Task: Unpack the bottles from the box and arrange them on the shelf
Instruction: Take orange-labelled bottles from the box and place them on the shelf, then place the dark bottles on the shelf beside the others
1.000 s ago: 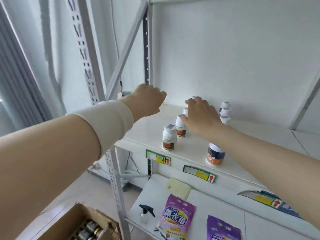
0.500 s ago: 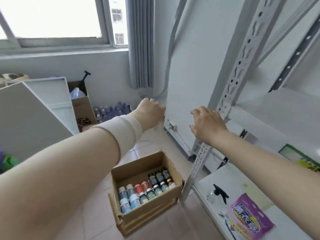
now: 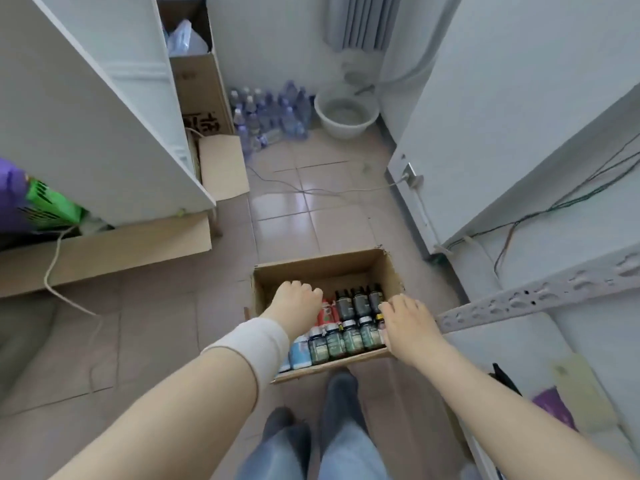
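Bottles: small plastic bottles with green, black, red and blue labels (image 3: 349,327) stood upright in tight rows inside the box, filling its near half. The far half showed bare cardboard.
Box: the open brown cardboard box (image 3: 322,268) sat on the beige tiled floor (image 3: 287,220), just ahead of the person's dark shoes (image 3: 341,386).
Left hand: the left hand (image 3: 298,303) hung over the left end of the rows, back upward, fingers curled down among the caps. Whether they gripped a bottle could not be told.
Right hand: the right hand (image 3: 407,322) hovered over the right end of the rows, fingers spread and loose, holding nothing. The two hands were apart, with bottles showing between them.
Forearm: a pale cloth wrap (image 3: 256,344) circled the left forearm.
Shelf: the grey perforated metal shelf upright (image 3: 540,296) crossed the frame just right of the box.
Far wall: clear plastic water bottles (image 3: 270,116) clustered beside a round white basin (image 3: 346,116) well beyond the box.
Left side: a tall white panel (image 3: 104,116) stood above flattened brown cardboard (image 3: 121,251).
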A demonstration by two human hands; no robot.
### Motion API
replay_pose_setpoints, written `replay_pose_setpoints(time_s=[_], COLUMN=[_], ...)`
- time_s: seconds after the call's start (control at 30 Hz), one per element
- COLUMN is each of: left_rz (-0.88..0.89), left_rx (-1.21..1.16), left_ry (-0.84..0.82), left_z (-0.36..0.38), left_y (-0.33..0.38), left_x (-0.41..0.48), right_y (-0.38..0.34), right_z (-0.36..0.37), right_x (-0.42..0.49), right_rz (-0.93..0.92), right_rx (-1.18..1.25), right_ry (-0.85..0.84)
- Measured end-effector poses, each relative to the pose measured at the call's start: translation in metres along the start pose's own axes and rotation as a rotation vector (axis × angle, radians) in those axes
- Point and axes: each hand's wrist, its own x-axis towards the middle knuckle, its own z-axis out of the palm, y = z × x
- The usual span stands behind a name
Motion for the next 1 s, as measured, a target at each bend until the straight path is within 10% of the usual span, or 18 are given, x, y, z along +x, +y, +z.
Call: replay_pose_setpoints(time_s=[0.37,1.0], left_rz=[-0.395,-0.663], left_rx=[-0.757,-1.379], left_ry=[-0.454,-0.241], left_z=[0.111,0.208], left_y=[0.042,0.065], left_x=[0.088,0.262], right_y=[0.053,0.065], right_z=[0.102,0.197], right_x=[0.114,0.306], right_rz=[-0.14,-0.217], right_rx=[0.14,0.139], right_ry=[-0.288,-0.487])
